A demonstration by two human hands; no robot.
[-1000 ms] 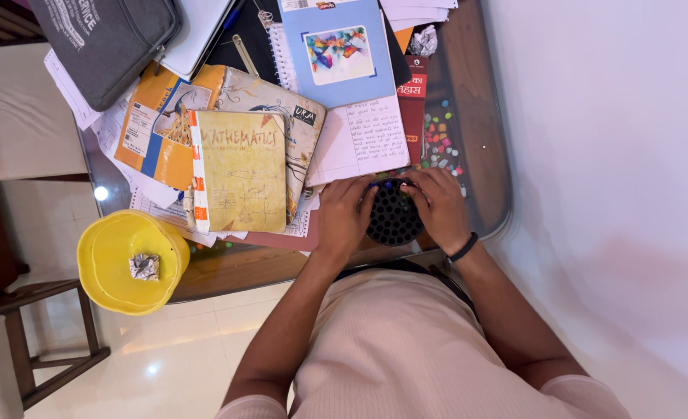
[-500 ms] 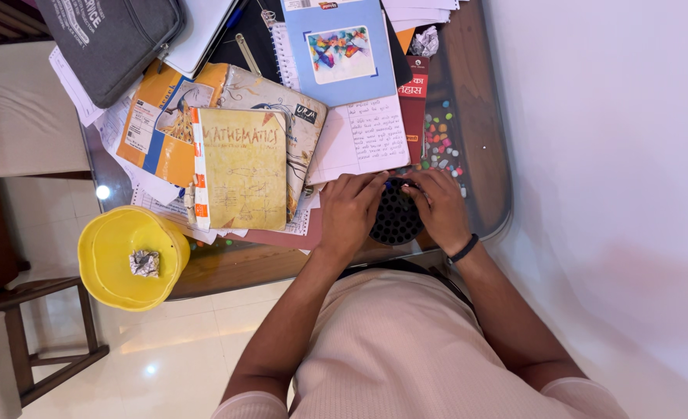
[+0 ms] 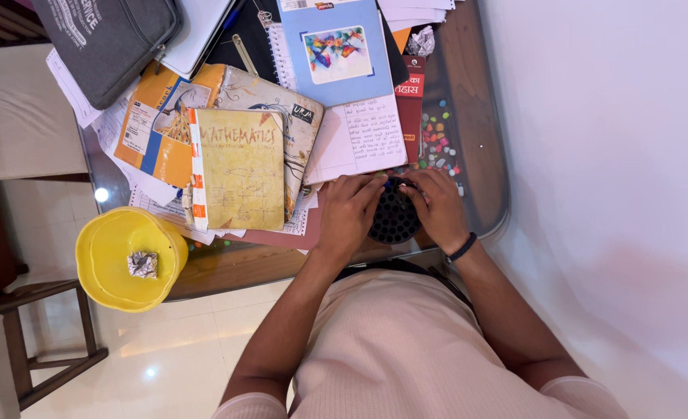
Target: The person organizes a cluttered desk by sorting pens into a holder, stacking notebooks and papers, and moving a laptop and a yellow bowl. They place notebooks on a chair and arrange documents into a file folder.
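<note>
Hardly anything moved, my left hand (image 3: 349, 211) and right hand (image 3: 439, 206) still grip the black perforated holder (image 3: 394, 217) at bench (image 3: 483, 155) edge, yellow textbook (image 3: 239, 180) left, blue notebook (image 3: 337, 50) beyond, yellow bin (image 3: 130, 260) on pale floor.

Your L hand (image 3: 349, 213) & R hand (image 3: 438, 208) cup the black holed pen stand (image 3: 394, 217); yellow book (image 3: 239, 169) well left of stand, coloured bits (image 3: 438, 140) just above-right.

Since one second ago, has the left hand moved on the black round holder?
Yes. The left hand has shifted up, its fingertips now reaching the lower edge of the handwritten page, over the rim of the black round holder.
</note>
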